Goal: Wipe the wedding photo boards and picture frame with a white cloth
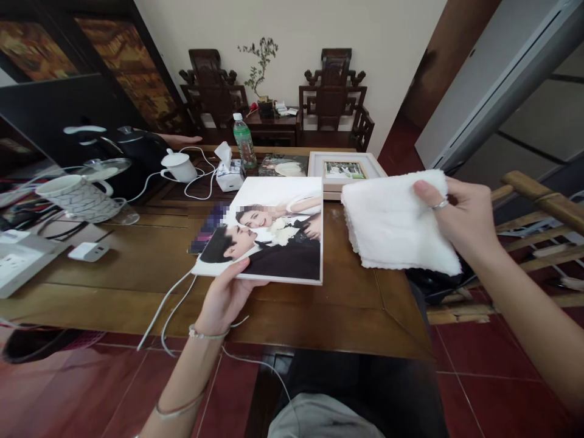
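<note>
My left hand point(230, 292) grips the lower left edge of a photo panel point(283, 261) with a wedding picture on it, thumb on the front and fingers underneath. The panel is tilted toward me above the wooden table point(356, 316). To the right, my right hand point(460, 207) pinches a folded white cloth point(392, 222) at its upper right corner, the thumb on top. Cloth and panel are apart. Behind them lies a white picture frame point(342, 158) holding a small photo, with a darker picture point(283, 165) beside it.
A green-labelled bottle point(244, 143), a tissue box point(230, 176), a white lidded cup point(177, 165) and a patterned mug point(75, 198) stand left and behind. White cables, a charger point(88, 251) and a power strip point(22, 258) lie at left. A bamboo chair point(542, 201) is at right.
</note>
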{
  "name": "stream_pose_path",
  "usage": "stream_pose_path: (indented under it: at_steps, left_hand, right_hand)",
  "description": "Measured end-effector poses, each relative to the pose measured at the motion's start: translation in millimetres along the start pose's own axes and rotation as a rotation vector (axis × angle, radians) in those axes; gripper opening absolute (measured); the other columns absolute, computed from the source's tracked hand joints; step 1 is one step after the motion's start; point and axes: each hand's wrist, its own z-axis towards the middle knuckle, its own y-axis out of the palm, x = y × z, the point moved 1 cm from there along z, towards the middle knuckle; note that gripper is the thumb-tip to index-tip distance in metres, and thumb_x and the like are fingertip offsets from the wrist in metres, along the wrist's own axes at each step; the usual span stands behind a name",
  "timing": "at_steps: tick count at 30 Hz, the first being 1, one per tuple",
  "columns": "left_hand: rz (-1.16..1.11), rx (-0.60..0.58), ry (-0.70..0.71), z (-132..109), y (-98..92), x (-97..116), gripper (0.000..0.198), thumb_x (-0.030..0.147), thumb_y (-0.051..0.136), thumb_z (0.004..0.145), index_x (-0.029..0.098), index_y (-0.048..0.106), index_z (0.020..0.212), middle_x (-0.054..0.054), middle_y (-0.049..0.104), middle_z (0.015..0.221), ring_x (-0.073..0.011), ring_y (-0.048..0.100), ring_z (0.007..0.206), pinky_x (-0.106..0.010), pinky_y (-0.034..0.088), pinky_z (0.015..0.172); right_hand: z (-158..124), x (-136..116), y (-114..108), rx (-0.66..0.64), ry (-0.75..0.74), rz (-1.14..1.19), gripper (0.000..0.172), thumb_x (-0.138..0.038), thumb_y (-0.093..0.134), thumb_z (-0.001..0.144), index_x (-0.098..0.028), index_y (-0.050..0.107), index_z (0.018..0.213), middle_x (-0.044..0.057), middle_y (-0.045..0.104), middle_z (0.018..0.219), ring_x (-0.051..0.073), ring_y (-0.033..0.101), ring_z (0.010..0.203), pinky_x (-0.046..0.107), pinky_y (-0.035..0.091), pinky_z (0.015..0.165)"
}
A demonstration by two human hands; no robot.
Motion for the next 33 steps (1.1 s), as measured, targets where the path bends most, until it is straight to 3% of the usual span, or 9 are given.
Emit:
stream_pose_path:
  at_steps: [7, 11, 14, 17, 20, 22, 25, 30, 33]
  left_hand:
    - [-0.005, 0.001, -0.017, 2.3, 4.5, 4.6, 0.02, 0.012, 0.067, 0.075, 0.017, 0.075, 0.092, -0.003, 0.076, 0.093, -0.0187, 0.07, 0.071, -0.022, 0.061, 0.051]
    - [0.051, 0.0, -0.02, 4.2, 3.3, 4.5, 0.019, 0.015, 0.068, 0.076, 0.017, 0.075, 0.093, -0.005, 0.075, 0.101, -0.023, 0.071, 0.083, -0.025, 0.064, 0.057]
    - [0.036, 0.008, -0.011, 5.9, 3.8, 4.1, 0.017, 0.016, 0.068, 0.075, 0.019, 0.075, 0.09, -0.003, 0.075, 0.1, -0.0213, 0.071, 0.079, -0.024, 0.063, 0.055]
    - [0.022, 0.002, -0.01, 8.0, 6.3, 4.9, 0.016, 0.014, 0.068, 0.075, 0.019, 0.075, 0.089, -0.003, 0.075, 0.096, -0.0208, 0.071, 0.077, -0.024, 0.063, 0.057]
    - [0.006, -0.021, -0.021, 9.4, 11.1, 7.8, 0.018, 0.012, 0.067, 0.074, 0.016, 0.075, 0.09, -0.004, 0.075, 0.096, -0.0192, 0.071, 0.074, -0.023, 0.063, 0.055]
    - [-0.016, -0.015, -0.028, 9.7, 14.8, 10.2, 0.02, 0.01, 0.067, 0.073, 0.014, 0.074, 0.091, -0.004, 0.075, 0.092, -0.0172, 0.07, 0.069, -0.022, 0.062, 0.052]
    - [-0.038, 0.015, -0.034, 9.9, 19.4, 12.6, 0.023, 0.007, 0.067, 0.071, 0.013, 0.074, 0.092, -0.004, 0.075, 0.088, -0.0173, 0.07, 0.067, -0.024, 0.062, 0.05]
    - [-0.05, 0.032, -0.042, 12.3, 21.5, 12.9, 0.016, 0.007, 0.065, 0.071, 0.013, 0.074, 0.082, -0.004, 0.076, 0.089, -0.0172, 0.07, 0.067, -0.023, 0.062, 0.05]
    - [-0.048, 0.035, -0.048, 14.2, 21.2, 13.8, 0.019, 0.006, 0.063, 0.071, 0.014, 0.074, 0.085, -0.004, 0.076, 0.089, -0.0167, 0.069, 0.067, -0.022, 0.062, 0.05]
  right_hand:
    - [5.6, -0.4, 2.9, 0.206, -0.17, -0.043, 0.035, -0.03, 0.071, 0.079, -0.019, 0.049, 0.054, -0.001, 0.049, 0.065, 0.01, 0.043, 0.06, 0.028, 0.03, 0.053]
    - [4.5, -8.1, -2.8, 0.154, -0.303, -0.19, 0.048, -0.039, 0.073, 0.078, -0.021, 0.037, 0.052, -0.003, 0.04, 0.063, 0.01, 0.037, 0.057, 0.029, 0.027, 0.053]
    - [5.0, -7.0, -6.3, 0.055, -0.439, -0.389, 0.061, -0.046, 0.077, 0.072, -0.024, 0.024, 0.054, -0.004, 0.033, 0.063, 0.01, 0.032, 0.057, 0.029, 0.027, 0.053]
    - [10.5, 2.3, -10.6, -0.085, -0.494, -0.482, 0.051, -0.047, 0.073, 0.076, -0.024, 0.03, 0.061, 0.001, 0.045, 0.076, 0.013, 0.044, 0.068, 0.028, 0.038, 0.06]
    - [17.6, 14.7, -15.0, -0.154, -0.559, -0.578, 0.024, -0.036, 0.065, 0.083, -0.021, 0.048, 0.075, 0.011, 0.054, 0.101, 0.021, 0.055, 0.09, 0.033, 0.048, 0.075]
    - [16.4, 21.8, -12.8, -0.174, -0.576, -0.632, 0.005, -0.022, 0.055, 0.087, -0.018, 0.057, 0.088, 0.018, 0.05, 0.126, 0.026, 0.054, 0.111, 0.039, 0.05, 0.085]
    - [-7.2, 27.2, 7.4, -0.286, -0.561, -0.698, 0.024, -0.006, 0.043, 0.088, -0.017, 0.063, 0.098, 0.017, 0.033, 0.151, 0.031, 0.04, 0.135, 0.046, 0.047, 0.098]
    - [-90.1, 21.2, 66.5, -0.689, -0.57, -0.721, 0.029, -0.004, 0.052, 0.087, -0.022, 0.068, 0.103, 0.016, 0.051, 0.142, 0.039, 0.044, 0.133, 0.061, 0.044, 0.099]
    - [-118.4, 11.4, 78.9, -0.768, -0.459, -0.695, 0.03, -0.003, 0.054, 0.083, -0.017, 0.07, 0.104, 0.02, 0.043, 0.148, 0.045, 0.035, 0.136, 0.069, 0.036, 0.101]
